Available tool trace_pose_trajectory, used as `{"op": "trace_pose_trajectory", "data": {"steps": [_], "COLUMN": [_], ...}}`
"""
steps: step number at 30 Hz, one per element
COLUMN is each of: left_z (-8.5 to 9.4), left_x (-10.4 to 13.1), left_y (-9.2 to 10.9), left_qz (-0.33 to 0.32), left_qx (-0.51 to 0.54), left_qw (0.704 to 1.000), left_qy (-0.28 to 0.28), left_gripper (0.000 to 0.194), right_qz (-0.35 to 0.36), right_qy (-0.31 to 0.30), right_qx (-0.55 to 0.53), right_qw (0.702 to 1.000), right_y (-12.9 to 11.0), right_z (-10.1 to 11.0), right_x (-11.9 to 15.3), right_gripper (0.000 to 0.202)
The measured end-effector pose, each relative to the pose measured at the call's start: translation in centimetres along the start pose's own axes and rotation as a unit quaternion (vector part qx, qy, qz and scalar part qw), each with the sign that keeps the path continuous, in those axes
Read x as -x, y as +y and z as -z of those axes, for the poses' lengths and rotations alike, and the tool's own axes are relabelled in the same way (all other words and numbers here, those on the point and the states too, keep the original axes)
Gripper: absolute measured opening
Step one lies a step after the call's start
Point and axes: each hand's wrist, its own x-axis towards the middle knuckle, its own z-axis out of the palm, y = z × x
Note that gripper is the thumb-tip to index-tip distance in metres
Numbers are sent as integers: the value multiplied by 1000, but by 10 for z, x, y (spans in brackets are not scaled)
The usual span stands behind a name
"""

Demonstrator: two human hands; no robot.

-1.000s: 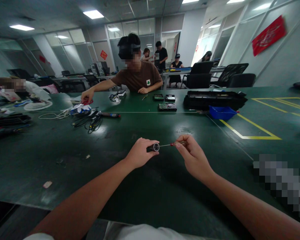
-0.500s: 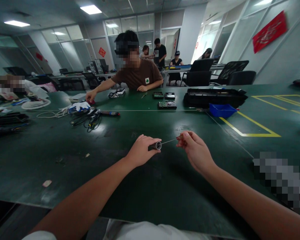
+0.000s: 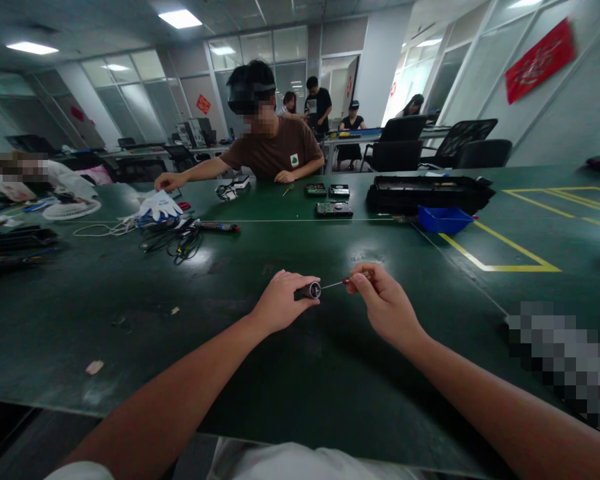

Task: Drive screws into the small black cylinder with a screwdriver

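Holding a dark cylinder [image 3: 308, 291] over the green surface [image 3: 300, 387] was the left hand [image 3: 279, 303], grip closed about its sides. Right of the cylinder: the right hand [image 3: 387, 303], grip closed on a slim screwdriver [image 3: 347, 281], shaft directed at the cylinder's ringed end; tip contact could not be told. Cylinder judged rigid, fairly light, smooth, liable to roll; best held by the sides, clear of the ring. Beyond the cylinder: hard drives [image 3: 334, 209]; further right, a blue tray [image 3: 445, 220].
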Motion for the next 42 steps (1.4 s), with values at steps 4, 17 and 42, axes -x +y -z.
{"op": "trace_pose_trajectory", "data": {"steps": [4, 17, 42], "left_z": [0, 0, -4], "left_x": [0, 1, 1], "left_y": [-1, -1, -6], "left_qz": [6, 11, -8], "left_qx": [7, 4, -1], "left_qw": [1000, 1000, 1000], "left_qy": [-2, -10, -20], "left_gripper": [40, 40, 42], "right_qz": [3, 60, 94], "right_qy": [20, 1, 2], "right_qx": [18, 73, 131], "right_qw": [1000, 996, 987], "right_y": [-1, -8, -15], "right_z": [2, 7, 8], "right_x": [1, 9, 10], "right_gripper": [20, 18, 18]}}
